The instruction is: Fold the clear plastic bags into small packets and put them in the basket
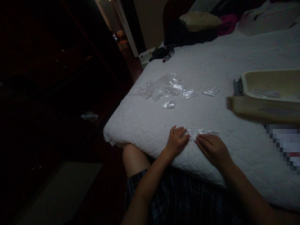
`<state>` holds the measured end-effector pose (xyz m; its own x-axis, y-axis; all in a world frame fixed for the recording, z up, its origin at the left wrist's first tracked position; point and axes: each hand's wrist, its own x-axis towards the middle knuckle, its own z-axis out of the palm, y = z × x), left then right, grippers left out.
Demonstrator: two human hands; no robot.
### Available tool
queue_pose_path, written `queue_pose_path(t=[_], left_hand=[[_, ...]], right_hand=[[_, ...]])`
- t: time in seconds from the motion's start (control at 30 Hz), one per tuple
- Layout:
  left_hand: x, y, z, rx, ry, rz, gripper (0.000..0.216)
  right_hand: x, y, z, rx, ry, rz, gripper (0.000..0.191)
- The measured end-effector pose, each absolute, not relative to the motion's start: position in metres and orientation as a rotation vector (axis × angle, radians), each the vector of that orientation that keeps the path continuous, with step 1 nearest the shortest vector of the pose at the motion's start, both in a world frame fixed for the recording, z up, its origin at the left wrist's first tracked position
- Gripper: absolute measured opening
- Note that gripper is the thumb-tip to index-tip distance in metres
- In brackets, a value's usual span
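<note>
Dimly lit, the white bed carries a clear bag, long axis left to right: left hand, loosely curled, touches its left end; right hand, fingertips bunched, its middle. Their grip is unclear.

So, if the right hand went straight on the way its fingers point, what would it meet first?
Just past the clear plastic it touches, the right hand would probably meet the left hand first; exact depth is unclear.
</note>
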<state>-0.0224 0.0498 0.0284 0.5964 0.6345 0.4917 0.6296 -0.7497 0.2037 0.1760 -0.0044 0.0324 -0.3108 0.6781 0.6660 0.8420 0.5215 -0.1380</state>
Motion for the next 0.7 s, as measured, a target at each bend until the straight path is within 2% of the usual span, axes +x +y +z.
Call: queue_pose_path(t=[0.37, 0.57, 0.7], left_hand=[[-0.024, 0.053, 0.023, 2.936, 0.881, 0.877, 0.020], [-0.029, 0.045, 0.028, 2.919, 0.867, 0.659, 0.045], [-0.038, 0.038, 0.030, 2.984, 0.939, 0.475, 0.052]], right_hand=[[0.172, -0.007, 0.035, -1.149, -2.089, -0.358, 0.011], [0.173, -0.011, 0.033, -1.218, -2.057, -0.216, 0.015], [0.175, -0.012, 0.026, -1.322, -1.993, -0.078, 0.022]])
